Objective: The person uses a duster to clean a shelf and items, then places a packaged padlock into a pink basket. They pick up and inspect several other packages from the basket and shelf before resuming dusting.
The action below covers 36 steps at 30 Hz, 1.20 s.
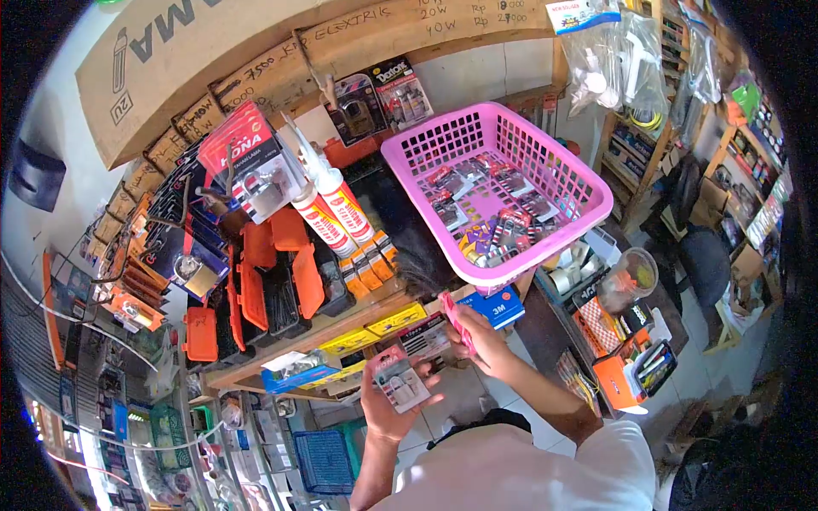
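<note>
A small blister-packed padlock on a red and white card [399,381] rests in my left hand [382,412], the thumb on one side and the fingers behind and beyond it. Closed around the pink handle of a brush [457,322] is my right hand [487,345]; the dark bristles [422,264] reach over the counter beside the pink basket. That pink basket [503,274] holds several small packaged items [514,232]. More carded padlocks [262,183] hang at the left of the counter.
Two silicone sealant tubes [345,209], orange-lidded boxes [256,277] and small orange boxes [368,266] stand on the counter. A blue 3M box [498,307] lies below the basket. Right of it are a clear tub [628,279] and an orange case [620,381].
</note>
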Each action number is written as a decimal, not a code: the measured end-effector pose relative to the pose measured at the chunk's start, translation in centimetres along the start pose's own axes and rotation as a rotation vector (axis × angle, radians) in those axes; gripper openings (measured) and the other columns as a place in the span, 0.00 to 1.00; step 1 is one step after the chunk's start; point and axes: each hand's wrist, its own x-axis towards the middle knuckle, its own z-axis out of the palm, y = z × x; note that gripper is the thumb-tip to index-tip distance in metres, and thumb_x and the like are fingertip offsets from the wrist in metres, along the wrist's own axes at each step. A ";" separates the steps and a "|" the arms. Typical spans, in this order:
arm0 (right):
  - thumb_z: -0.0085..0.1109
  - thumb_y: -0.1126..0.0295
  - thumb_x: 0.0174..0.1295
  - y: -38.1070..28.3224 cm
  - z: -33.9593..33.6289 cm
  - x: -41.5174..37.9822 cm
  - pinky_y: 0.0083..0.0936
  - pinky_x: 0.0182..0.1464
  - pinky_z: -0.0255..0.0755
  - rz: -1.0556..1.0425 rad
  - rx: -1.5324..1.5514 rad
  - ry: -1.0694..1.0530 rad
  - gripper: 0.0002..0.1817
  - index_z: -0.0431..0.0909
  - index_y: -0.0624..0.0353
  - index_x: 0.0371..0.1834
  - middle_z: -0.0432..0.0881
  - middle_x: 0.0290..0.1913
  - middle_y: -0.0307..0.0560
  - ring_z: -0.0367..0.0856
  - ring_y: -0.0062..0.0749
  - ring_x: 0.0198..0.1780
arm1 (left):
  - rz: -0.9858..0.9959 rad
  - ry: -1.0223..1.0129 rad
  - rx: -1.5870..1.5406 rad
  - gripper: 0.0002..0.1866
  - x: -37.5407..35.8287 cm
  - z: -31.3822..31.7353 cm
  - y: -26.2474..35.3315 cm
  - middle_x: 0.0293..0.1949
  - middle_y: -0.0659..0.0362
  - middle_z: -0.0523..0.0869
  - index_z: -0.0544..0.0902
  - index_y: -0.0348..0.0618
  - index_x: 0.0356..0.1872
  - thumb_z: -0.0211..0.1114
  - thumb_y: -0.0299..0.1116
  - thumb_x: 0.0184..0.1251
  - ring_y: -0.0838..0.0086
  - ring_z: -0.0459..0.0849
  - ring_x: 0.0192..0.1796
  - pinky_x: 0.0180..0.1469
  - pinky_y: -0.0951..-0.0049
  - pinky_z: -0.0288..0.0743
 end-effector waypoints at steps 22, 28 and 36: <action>0.56 0.59 0.70 10.0 -4.8 -13.0 0.33 0.60 0.72 -0.107 -1.069 -0.173 0.28 0.66 0.52 0.71 0.80 0.60 0.52 0.82 0.42 0.57 | 0.676 -0.144 0.115 0.33 -1.0 -2.7 6.0 0.61 0.55 0.77 0.70 0.48 0.65 0.45 0.62 0.72 0.58 0.75 0.62 0.67 0.52 0.66; 0.55 0.64 0.71 10.0 -3.6 -12.6 0.28 0.61 0.70 -0.057 -1.089 -0.246 0.25 0.67 0.54 0.70 0.79 0.61 0.51 0.80 0.38 0.60 | 0.971 0.279 0.066 0.25 -1.5 -0.1 7.7 0.52 0.59 0.82 0.74 0.49 0.62 0.46 0.53 0.76 0.65 0.79 0.55 0.59 0.60 0.74; 0.56 0.71 0.69 9.7 -2.6 -11.9 0.23 0.61 0.69 -0.051 -1.039 -0.249 0.25 0.68 0.56 0.70 0.80 0.61 0.50 0.80 0.31 0.58 | 0.782 0.235 0.228 0.30 -2.7 -5.0 8.3 0.62 0.54 0.78 0.71 0.48 0.66 0.45 0.57 0.74 0.53 0.78 0.60 0.61 0.38 0.71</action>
